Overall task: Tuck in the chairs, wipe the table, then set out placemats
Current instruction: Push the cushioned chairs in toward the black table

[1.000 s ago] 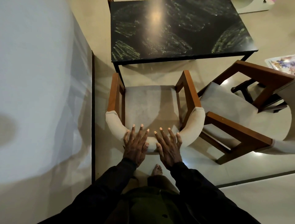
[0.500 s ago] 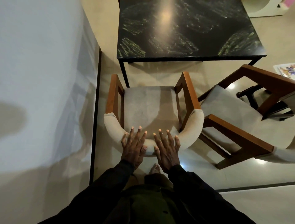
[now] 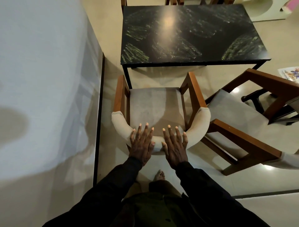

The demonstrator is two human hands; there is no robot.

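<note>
A wooden armchair (image 3: 155, 105) with a grey seat and a curved pale padded backrest stands right in front of me, facing the black table (image 3: 186, 32). Its front edge sits just short of the table's near edge. My left hand (image 3: 142, 144) and my right hand (image 3: 174, 145) lie flat side by side on the top of the backrest, fingers straight and pointing toward the table. A second armchair (image 3: 239, 116) of the same kind stands askew at the right, turned away from the table.
A pale wall (image 3: 45, 81) with a dark skirting strip runs close along the chair's left side. More chair backs (image 3: 174, 2) show beyond the table's far edge. A printed sheet (image 3: 289, 72) lies on the floor at right. My bare foot (image 3: 159, 175) is behind the chair.
The chair has slid forward toward the table under both flat hands, and the gap to the table's edge has shrunk. The view has moved forward with it.
</note>
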